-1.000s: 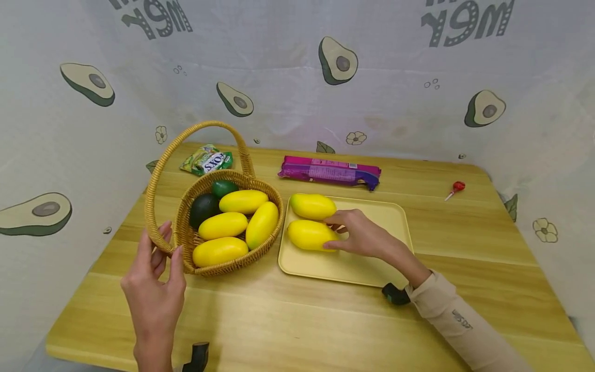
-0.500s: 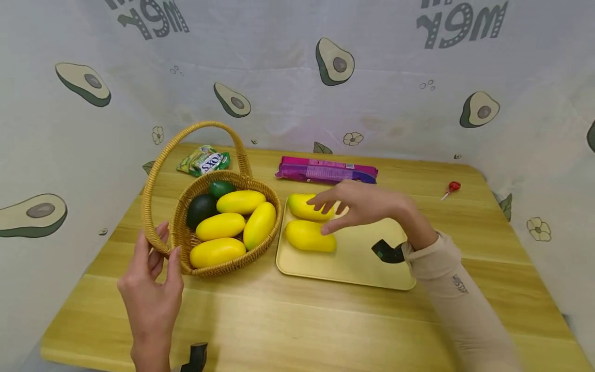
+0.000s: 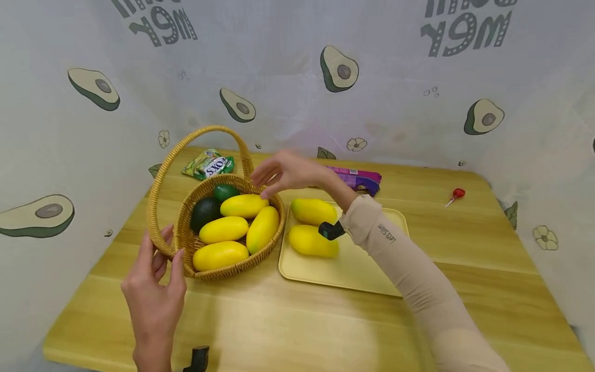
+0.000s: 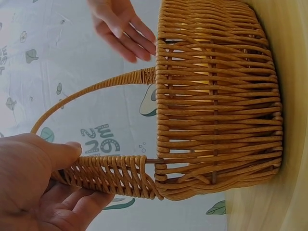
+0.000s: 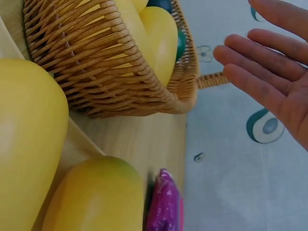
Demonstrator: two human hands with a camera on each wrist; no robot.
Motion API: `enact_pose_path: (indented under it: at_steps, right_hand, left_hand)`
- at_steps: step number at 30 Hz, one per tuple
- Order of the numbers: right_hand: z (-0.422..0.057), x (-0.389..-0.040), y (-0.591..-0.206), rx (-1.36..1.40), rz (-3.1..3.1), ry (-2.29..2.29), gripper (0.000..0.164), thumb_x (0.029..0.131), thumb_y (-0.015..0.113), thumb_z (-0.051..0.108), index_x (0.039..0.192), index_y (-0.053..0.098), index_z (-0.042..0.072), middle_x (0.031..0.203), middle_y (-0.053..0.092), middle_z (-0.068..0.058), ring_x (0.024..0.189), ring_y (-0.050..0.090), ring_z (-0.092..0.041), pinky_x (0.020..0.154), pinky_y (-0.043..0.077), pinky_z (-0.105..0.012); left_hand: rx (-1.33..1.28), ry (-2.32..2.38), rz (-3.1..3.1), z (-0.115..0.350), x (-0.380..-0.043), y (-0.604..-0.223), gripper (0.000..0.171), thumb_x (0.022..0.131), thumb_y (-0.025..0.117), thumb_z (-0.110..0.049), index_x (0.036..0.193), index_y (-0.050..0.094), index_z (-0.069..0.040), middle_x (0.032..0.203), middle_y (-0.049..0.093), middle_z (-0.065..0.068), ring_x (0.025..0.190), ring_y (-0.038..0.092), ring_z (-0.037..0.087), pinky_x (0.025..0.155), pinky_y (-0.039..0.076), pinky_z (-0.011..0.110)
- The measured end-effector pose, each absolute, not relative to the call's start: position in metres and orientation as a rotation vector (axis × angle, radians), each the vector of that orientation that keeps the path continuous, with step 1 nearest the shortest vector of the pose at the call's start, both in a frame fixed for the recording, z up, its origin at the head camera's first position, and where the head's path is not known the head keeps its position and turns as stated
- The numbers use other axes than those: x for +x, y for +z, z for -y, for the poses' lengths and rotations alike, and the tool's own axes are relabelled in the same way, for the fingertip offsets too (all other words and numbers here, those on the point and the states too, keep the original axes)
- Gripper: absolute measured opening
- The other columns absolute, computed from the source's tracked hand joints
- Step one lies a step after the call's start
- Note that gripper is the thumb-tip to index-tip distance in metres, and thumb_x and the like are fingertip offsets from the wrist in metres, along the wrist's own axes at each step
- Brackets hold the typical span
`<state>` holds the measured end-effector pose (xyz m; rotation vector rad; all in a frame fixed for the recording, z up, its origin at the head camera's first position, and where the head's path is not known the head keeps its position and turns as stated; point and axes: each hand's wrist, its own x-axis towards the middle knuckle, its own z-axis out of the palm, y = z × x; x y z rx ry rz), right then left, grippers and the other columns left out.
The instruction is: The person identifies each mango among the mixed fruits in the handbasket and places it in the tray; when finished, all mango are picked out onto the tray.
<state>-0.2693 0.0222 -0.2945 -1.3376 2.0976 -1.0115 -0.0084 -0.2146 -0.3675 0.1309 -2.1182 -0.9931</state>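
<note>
A woven basket (image 3: pixel 260 258) stands at the left of the table, holding several yellow mangoes (image 3: pixel 220 256), a black-green avocado (image 3: pixel 204 213) and a smaller green fruit (image 3: pixel 226 192). My left hand (image 3: pixel 155 294) pinches the near foot of its arched handle (image 3: pixel 155 194), thumb on one side and fingers on the other, as the left wrist view also shows. Over the basket's right rim hovers my right hand (image 3: pixel 293 173), fingers extended and nothing in them; its palm (image 5: pixel 293 101) is bare in the right wrist view. Two mangoes (image 3: pixel 313 241) lie on the yellow tray (image 3: pixel 362 266).
Behind the tray lies a purple packet (image 3: pixel 358 179), partly hidden by my right arm. A green FOX'S candy bag (image 3: pixel 209 164) is behind the basket. Far right on the table (image 3: pixel 479 243) lies a red lollipop (image 3: pixel 458 193). A printed curtain (image 3: pixel 288 93) hangs at the back.
My right hand has left the front mango on the tray, lifted, and swung left to the basket's right rim with nothing in it. The left hand keeps its hold on the handle.
</note>
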Motion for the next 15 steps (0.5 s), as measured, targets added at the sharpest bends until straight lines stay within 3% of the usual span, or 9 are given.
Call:
enact_pose_path:
  at_steps: [12,15]
  right_hand:
    - [0.026,-0.294,-0.323,-1.278,-2.071,-0.840,0.048,0.096,0.082,0.007,0.139,0.067,-0.011,0.138,0.071,-0.023,0.128,0.070,-0.032,0.109,0.059,-0.033]
    - [0.034,-0.296,-0.324,-1.313,-2.065,-0.778,0.037,0.096,0.083,0.008,0.127,0.073,-0.009,0.122,0.076,-0.019,0.113,0.073,-0.023,0.106,0.059,-0.031]
  left_hand:
    - [0.125,-1.012,2.114,0.215,-0.009,-0.369,0.066,0.091,0.076,0.016,0.152,0.060,-0.005,0.139,0.072,0.011,0.125,0.064,-0.005,0.093,0.052,0.008]
    - [0.125,-1.014,2.114,0.215,-0.009,-0.370,0.066,0.091,0.076,0.017,0.152,0.060,-0.004,0.139,0.072,0.010,0.124,0.064,-0.005,0.093,0.052,0.008]
